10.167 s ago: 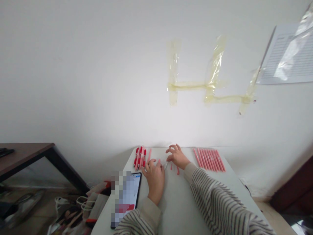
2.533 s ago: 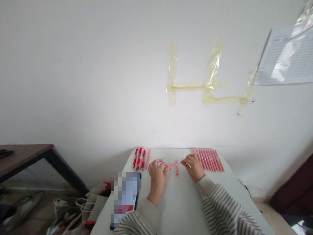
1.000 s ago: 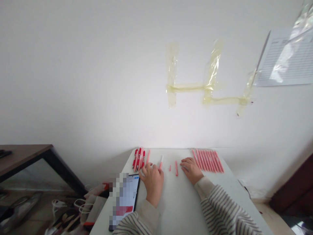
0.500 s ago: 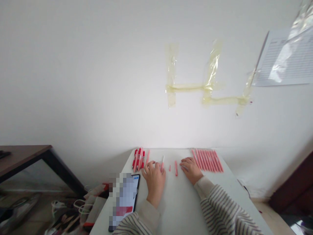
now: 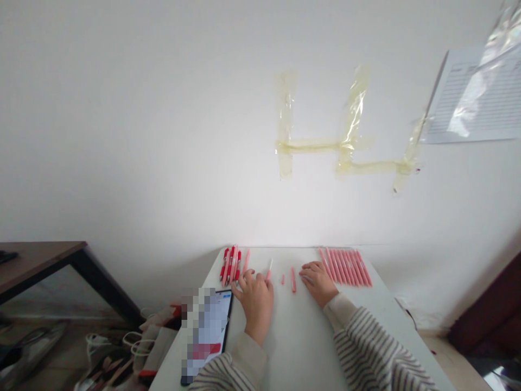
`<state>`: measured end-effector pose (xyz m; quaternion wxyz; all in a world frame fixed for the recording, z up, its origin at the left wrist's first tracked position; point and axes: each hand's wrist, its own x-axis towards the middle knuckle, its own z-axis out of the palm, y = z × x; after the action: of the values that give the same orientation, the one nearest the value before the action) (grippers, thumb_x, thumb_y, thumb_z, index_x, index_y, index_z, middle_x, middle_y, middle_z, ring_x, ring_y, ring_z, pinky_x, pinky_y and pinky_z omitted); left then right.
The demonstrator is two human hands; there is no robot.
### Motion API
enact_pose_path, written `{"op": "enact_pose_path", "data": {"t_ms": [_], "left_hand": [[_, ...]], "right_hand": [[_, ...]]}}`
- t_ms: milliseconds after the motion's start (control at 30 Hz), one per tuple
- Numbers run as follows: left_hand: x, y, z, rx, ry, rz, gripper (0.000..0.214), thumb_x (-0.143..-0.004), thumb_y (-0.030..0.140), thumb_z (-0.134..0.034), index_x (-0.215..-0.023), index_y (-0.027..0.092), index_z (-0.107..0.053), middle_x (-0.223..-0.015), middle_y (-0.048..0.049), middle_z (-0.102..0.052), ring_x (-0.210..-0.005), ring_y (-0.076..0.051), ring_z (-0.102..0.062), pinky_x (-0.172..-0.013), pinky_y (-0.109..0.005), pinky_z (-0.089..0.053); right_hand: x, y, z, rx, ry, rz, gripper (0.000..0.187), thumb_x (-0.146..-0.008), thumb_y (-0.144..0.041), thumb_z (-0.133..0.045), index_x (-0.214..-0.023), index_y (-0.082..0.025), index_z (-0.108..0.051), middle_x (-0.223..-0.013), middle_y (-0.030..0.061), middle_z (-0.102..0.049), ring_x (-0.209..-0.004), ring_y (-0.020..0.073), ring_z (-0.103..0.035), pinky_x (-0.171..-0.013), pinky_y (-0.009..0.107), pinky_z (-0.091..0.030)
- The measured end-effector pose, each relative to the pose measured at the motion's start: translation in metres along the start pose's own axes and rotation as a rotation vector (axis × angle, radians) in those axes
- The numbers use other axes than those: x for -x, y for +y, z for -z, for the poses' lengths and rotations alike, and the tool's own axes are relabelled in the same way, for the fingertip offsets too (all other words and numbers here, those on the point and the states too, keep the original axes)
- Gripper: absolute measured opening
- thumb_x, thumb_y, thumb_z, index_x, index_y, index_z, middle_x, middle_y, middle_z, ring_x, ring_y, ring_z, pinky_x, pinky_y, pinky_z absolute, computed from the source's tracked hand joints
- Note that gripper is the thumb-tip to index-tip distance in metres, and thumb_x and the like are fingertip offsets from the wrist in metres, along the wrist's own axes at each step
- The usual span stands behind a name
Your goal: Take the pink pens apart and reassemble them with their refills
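My left hand (image 5: 257, 301) rests over the white table (image 5: 301, 347) with its fingers spread. Just beyond its fingertips lie a pink pen piece (image 5: 246, 262) and a pink pen part with a white tip (image 5: 269, 269); the hand partly covers both. My right hand (image 5: 319, 282) lies on the tabletop, fingers stretched out and holding nothing. Between the hands are a small pink piece (image 5: 283, 279) and a pink pen barrel (image 5: 293, 280), both apart from the fingers. Beside my right hand lies a row of several pink pens (image 5: 350, 267).
Several red and pink pens (image 5: 231, 266) are grouped at the table's back left. A phone (image 5: 223, 315), partly blurred out, lies left of my left hand. The white wall (image 5: 163, 136) stands directly behind the table. Bags (image 5: 157, 347) sit on the floor to the left.
My left hand has shifted slightly left, with its thumb and fingers spread wider. The white-tipped pen part has moved slightly left. My right hand has stayed in place.
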<state>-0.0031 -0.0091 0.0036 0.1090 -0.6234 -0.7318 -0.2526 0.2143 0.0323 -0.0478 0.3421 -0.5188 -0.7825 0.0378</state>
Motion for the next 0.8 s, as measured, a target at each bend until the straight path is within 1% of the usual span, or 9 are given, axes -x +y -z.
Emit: {"op": "enact_pose_path", "data": {"t_ms": [100, 200, 367, 500, 667, 800], "left_hand": [[-0.0013, -0.0018, 0.0003, -0.017, 0.015, 0.010, 0.024, -0.086, 0.029, -0.053, -0.089, 0.021, -0.075, -0.124, -0.0105, -0.060, -0.122, -0.031, -0.044, -0.109, -0.057, -0.027], [-0.0025, -0.0038, 0.0007, -0.054, 0.042, 0.024, 0.027, -0.087, 0.030, -0.051, -0.089, 0.019, -0.075, -0.125, -0.0119, -0.060, -0.124, -0.032, -0.044, -0.109, -0.059, -0.028], [-0.0024, -0.0052, 0.0013, -0.091, 0.025, 0.048, 0.027, -0.086, 0.029, -0.051, -0.093, 0.018, -0.075, -0.126, -0.0140, -0.060, -0.125, -0.034, -0.044, -0.108, -0.061, -0.028], [-0.0020, -0.0044, 0.0021, -0.093, 0.028, 0.043, 0.029, -0.087, 0.031, -0.049, -0.094, 0.018, -0.074, -0.126, -0.0143, -0.060, -0.125, -0.034, -0.043, -0.107, -0.061, -0.029], [-0.0023, -0.0033, 0.0011, -0.083, 0.025, 0.040, 0.027, -0.086, 0.033, -0.052, -0.094, 0.019, -0.074, -0.124, -0.0138, -0.060, -0.124, -0.034, -0.043, -0.107, -0.060, -0.028], [-0.0022, -0.0035, -0.0003, -0.072, 0.024, 0.033, 0.026, -0.086, 0.031, -0.052, -0.095, 0.019, -0.073, -0.124, -0.0136, -0.059, -0.124, -0.033, -0.044, -0.108, -0.060, -0.027]], "right_hand": [[-0.0001, 0.0006, 0.0002, -0.001, -0.001, -0.003, 0.023, -0.089, -0.016, -0.058, -0.100, -0.022, -0.076, -0.111, 0.0098, -0.070, -0.113, 0.0263, -0.055, -0.101, 0.046, -0.048], [-0.0001, 0.0007, 0.0004, 0.004, -0.001, -0.004, 0.022, -0.088, -0.016, -0.058, -0.100, -0.023, -0.076, -0.111, 0.0098, -0.070, -0.113, 0.0264, -0.055, -0.101, 0.046, -0.048], [0.0000, -0.0006, 0.0013, 0.018, -0.007, -0.007, 0.022, -0.089, -0.016, -0.058, -0.100, -0.022, -0.076, -0.111, 0.0096, -0.070, -0.113, 0.0261, -0.055, -0.101, 0.045, -0.047], [0.0000, -0.0013, 0.0017, 0.027, -0.013, -0.012, 0.022, -0.089, -0.016, -0.058, -0.100, -0.022, -0.076, -0.111, 0.0098, -0.070, -0.113, 0.0258, -0.055, -0.102, 0.045, -0.047], [-0.0001, -0.0003, 0.0011, 0.026, -0.002, -0.010, 0.022, -0.088, -0.015, -0.059, -0.100, -0.022, -0.076, -0.111, 0.0096, -0.070, -0.112, 0.0260, -0.055, -0.102, 0.045, -0.047], [-0.0001, 0.0000, 0.0012, 0.016, 0.003, -0.011, 0.021, -0.088, -0.016, -0.060, -0.099, -0.022, -0.076, -0.110, 0.0095, -0.070, -0.112, 0.0260, -0.055, -0.101, 0.045, -0.047]]}}
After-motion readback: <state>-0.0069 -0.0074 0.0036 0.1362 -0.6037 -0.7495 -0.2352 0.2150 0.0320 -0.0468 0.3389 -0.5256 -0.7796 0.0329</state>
